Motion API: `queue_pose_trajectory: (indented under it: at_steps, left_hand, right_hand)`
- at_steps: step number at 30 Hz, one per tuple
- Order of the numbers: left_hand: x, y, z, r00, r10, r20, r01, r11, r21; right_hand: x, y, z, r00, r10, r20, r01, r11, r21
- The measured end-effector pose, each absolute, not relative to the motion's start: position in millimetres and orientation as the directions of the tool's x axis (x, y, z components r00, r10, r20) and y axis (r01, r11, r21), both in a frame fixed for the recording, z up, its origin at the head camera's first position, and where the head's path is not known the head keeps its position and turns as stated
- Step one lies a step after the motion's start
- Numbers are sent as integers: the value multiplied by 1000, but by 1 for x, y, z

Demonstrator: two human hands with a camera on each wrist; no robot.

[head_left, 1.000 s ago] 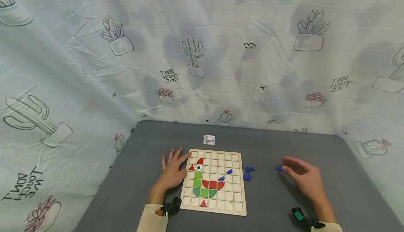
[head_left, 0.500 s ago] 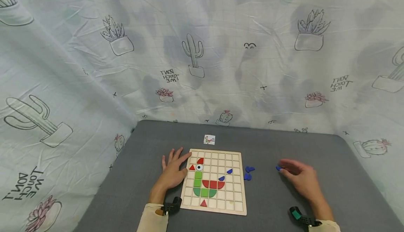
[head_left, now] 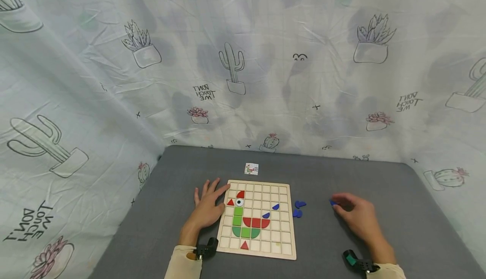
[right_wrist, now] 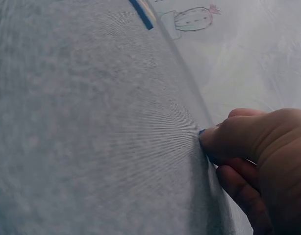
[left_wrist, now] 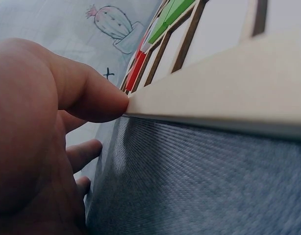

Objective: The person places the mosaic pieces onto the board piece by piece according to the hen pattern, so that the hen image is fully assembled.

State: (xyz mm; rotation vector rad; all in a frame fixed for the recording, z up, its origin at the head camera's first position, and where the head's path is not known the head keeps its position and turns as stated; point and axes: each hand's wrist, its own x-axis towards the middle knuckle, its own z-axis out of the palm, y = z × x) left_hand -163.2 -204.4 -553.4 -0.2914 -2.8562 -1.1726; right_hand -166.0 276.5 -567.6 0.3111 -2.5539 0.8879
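A square wooden grid board (head_left: 285, 250) lies on the grey table, bearing red, green and blue flat tiles and an eye tile (head_left: 239, 202). Along its left edge rests my left hand (head_left: 206, 208), fingers spread, index finger at the upper left corner. The left wrist view shows the thumb (left_wrist: 104, 100) against the board's side. To the right of the board, my right hand (head_left: 357, 215) pinches a small blue tile (head_left: 333, 202) between thumb and fingers, low over the cloth. Most of that tile (right_wrist: 202, 131) is hidden by the thumb in the right wrist view.
Several loose blue tiles (head_left: 300, 204) lie just beyond the board's right edge. A small picture card (head_left: 251, 169) is on the table behind the board. A cactus-print curtain (head_left: 265, 72) hangs behind and at both sides of the table.
My right hand has moved left and closed its thumb and fingers on the blue tile, which has shifted slightly left. The left hand and the board stay in place.
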Motion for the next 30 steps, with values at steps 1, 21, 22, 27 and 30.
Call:
queue_pose_trajectory:
  at_steps: [1,21,22,27,30]
  left_hand:
    - [-163,-204,-553,-982,157,107,187,697,692]
    - [-163,-204,-552,-985,145,95,170,707,686]
    - [-163,-204,-553,-985,146,96,171,707,686]
    - [-163,-204,-553,-984,151,98,177,703,689]
    - [-163,-205,-552,-983,153,98,178,702,690]
  right_hand:
    - [-166,276,-567,-883,-79,463,-345,777,-526]
    - [-154,171,-554,-765,-516,385,-630,478,-612]
    - [-154,166,-554,-758,-536,372,-633,464,-620]
    - [-157,147,-554,-712,-601,362,-676,449,-584]
    - [-160,140,-554,-682,-624,380,-713,454,-534]
